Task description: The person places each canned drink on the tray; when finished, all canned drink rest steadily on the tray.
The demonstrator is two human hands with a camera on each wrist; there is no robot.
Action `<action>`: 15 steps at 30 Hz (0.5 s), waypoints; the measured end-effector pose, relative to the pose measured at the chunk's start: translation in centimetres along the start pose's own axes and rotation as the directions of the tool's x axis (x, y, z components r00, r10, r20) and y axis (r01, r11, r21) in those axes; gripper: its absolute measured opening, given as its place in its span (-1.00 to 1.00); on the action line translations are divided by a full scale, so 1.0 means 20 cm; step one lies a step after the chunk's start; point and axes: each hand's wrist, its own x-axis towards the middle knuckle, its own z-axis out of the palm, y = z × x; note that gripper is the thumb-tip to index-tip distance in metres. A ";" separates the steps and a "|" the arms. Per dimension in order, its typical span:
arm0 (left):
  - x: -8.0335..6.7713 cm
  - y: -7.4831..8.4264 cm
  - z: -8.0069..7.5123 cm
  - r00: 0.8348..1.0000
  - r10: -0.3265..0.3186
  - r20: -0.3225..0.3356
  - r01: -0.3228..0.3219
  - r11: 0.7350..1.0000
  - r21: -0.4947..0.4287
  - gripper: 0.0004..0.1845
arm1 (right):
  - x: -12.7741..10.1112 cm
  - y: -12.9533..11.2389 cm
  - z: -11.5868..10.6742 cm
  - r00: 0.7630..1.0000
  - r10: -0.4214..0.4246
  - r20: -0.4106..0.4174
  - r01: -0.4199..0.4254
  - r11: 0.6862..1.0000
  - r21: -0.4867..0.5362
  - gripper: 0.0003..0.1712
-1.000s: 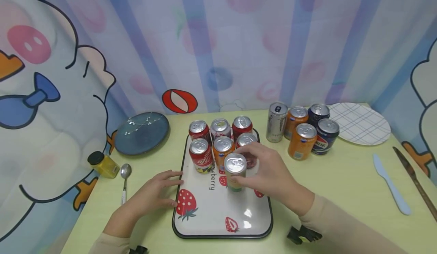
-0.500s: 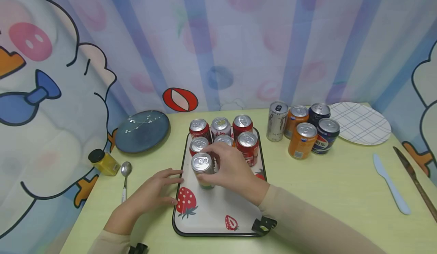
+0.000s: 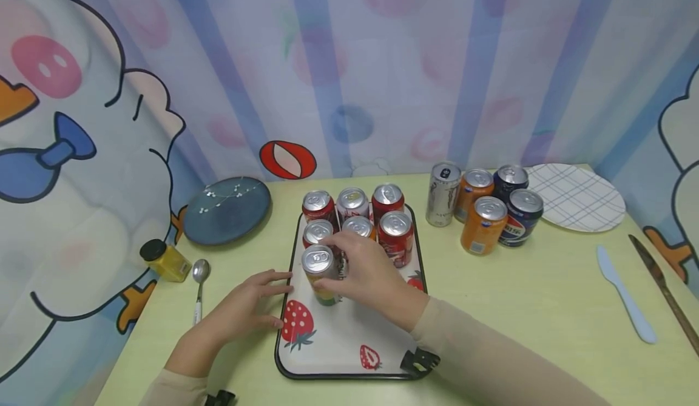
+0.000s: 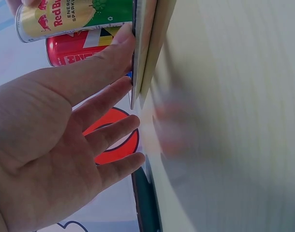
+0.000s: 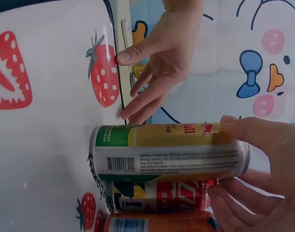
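Right hand: my right hand (image 3: pixel 364 270) holds the yellow-green can (image 3: pixel 321 274) near its top, thumb on one side and curled fingers on the other; the right wrist view shows this pinch clearly (image 5: pixel 254 159).
Can in the grip: it stands upright with its base on the strawberry tray (image 3: pixel 349 339), at the left side of the tray, just in front of the red can (image 3: pixel 317 233) of the second row and touching or almost touching it.
Change of the can: one second ago I held it more in the middle of the tray, in front of the orange can (image 3: pixel 358 226); half a second ago it was already at the left side, and since then it has moved only very little, toward the left rim.
Left hand: my left hand (image 3: pixel 244 311) lies on the table (image 3: pixel 546 309) with fingers straight and spread, the fingertips against the left rim of the tray; it grips nothing. It has stayed in the same place during the whole second.
Tray load: six other cans stand in two rows at the far end of the tray.
Outside the tray: five more cans (image 3: pixel 483 203) stand in a group at the right, near the checked plate (image 3: pixel 579 196); their positions are unchanged.
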 end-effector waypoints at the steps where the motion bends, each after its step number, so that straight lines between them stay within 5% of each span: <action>1: 0.00 0.00 0.00 1.000 0.001 0.001 -0.001 1.000 0.001 -0.34 | -0.01 0.00 -0.01 1.000 -0.001 0.007 0.001 1.000 0.008 -0.30; 8: 0.00 0.00 0.01 1.000 -0.004 0.000 0.004 1.000 -0.010 -0.35 | -0.13 0.10 -0.19 0.996 -0.082 -0.018 0.083 0.997 0.009 -0.36; 15: 0.00 0.00 0.00 1.000 -0.014 0.001 0.014 1.000 -0.010 -0.35 | -0.24 0.32 -0.44 0.964 -0.251 -0.088 0.242 0.965 -0.103 -0.43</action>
